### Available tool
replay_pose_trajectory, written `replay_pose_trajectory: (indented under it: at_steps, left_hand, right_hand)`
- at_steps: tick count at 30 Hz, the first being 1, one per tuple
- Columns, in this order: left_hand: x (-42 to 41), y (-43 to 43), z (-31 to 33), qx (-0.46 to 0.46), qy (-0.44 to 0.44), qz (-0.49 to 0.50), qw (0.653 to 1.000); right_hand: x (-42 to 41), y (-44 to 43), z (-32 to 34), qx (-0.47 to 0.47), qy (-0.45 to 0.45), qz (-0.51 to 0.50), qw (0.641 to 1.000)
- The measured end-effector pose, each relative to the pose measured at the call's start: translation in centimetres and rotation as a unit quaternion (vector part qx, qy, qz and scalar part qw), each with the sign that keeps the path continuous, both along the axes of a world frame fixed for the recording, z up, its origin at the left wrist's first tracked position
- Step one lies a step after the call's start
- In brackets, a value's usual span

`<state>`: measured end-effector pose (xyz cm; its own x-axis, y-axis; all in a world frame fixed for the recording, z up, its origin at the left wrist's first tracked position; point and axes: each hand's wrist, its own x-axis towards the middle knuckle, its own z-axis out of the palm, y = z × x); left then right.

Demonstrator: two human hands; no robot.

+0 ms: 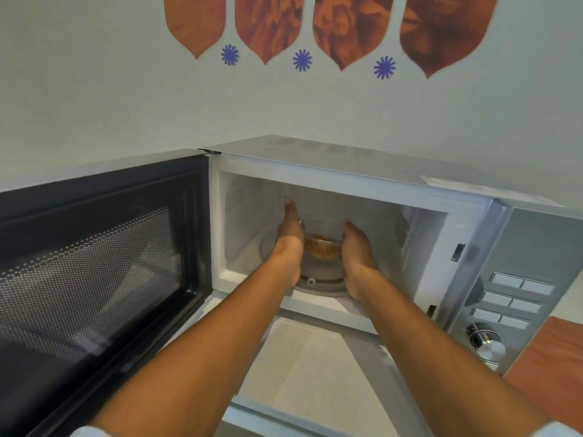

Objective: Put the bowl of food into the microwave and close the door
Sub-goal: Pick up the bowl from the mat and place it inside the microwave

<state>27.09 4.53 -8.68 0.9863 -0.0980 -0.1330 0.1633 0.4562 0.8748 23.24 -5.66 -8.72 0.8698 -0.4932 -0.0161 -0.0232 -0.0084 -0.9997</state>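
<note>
A clear glass bowl (322,247) with orange-brown food sits inside the silver microwave (347,171), over the glass turntable (318,283). Both my arms reach into the cavity. My left hand (290,238) lies flat against the bowl's left side, fingers stretched toward the back wall. My right hand (358,250) cups the bowl's right side. The bowl is held between the two palms; whether it rests on the turntable I cannot tell. The black microwave door (94,263) stands swung wide to the left.
The control panel (511,298) with several buttons and a chrome knob (487,342) is on the microwave's right. A pale counter (309,373) lies below the opening, an orange surface (555,373) at the right. A decorated wall rises behind.
</note>
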Motion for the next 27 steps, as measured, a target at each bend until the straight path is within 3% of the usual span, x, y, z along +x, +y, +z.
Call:
replay_pose_trajectory:
  at_steps: [16,23,27]
  left_hand:
    - [1.8,0.3,-1.6,0.049,0.008,-0.005,0.999]
    - [-2.6,2.4,3.5,0.109,0.017,0.099,0.989]
    - [-6.4,2.6,4.2,0.137,-0.081,0.159,0.974]
  right_hand:
    - [0.6,-0.4,0.0,-0.032,0.017,0.003,0.999]
    - [-1.8,-0.7,2.0,-0.097,-0.038,-0.046,0.993]
    - [-4.8,0.4,2.5,-0.159,-0.074,-0.026,0.984]
